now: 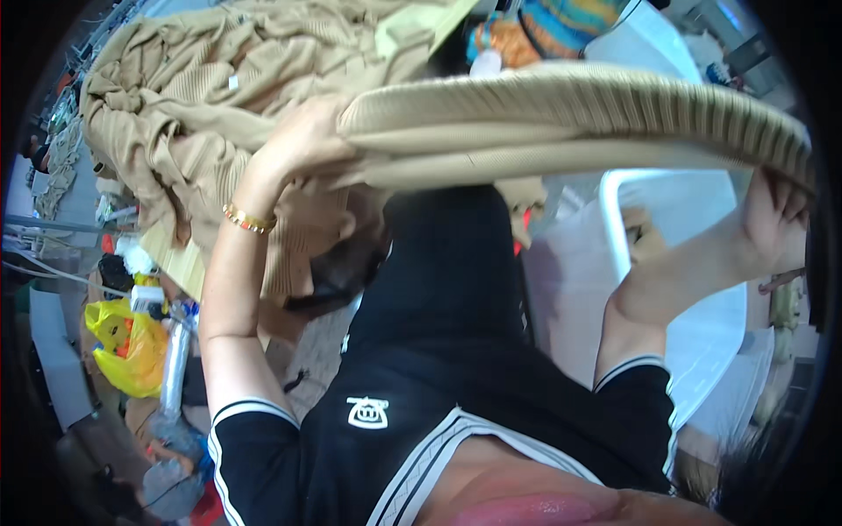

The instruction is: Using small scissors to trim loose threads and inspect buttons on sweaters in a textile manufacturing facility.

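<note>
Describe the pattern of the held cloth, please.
The cloth is tan with parallel ribs, clearest in the head view.

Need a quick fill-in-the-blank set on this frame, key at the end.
1. The ribbed fabric spans from the left hand to the ____ hand.
2. The gold-coloured bracelet is on the ____ wrist.
3. The shirt is ____ with white trim.
4. The plastic bag at the picture's left is ____.

Missing words: right; left; black; yellow.
</note>
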Available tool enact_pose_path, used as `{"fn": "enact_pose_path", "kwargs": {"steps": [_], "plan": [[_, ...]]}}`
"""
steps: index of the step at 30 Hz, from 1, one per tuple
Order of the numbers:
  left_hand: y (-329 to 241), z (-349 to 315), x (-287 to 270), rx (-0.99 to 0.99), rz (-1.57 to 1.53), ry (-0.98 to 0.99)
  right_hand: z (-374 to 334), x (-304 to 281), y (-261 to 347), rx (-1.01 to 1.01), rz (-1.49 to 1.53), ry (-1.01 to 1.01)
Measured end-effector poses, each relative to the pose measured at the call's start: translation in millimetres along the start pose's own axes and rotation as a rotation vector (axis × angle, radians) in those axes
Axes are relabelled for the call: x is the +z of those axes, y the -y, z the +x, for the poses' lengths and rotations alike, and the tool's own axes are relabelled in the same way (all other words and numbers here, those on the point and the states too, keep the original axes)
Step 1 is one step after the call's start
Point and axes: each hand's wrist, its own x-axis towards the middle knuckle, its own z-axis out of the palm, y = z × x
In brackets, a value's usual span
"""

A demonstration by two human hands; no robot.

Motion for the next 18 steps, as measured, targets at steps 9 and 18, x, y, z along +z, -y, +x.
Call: {"fn": "enact_pose_path", "kwargs": {"steps": [9, 18], "plan": [[55, 1, -38, 0.097, -0.460, -0.617, -55, -43, -53, 0.066, -0.070, -0.326], [-189, 7, -127, 0.470, -0.430, -0.496, -83, 25, -102, 0.189, 0.163, -0.041]]}}
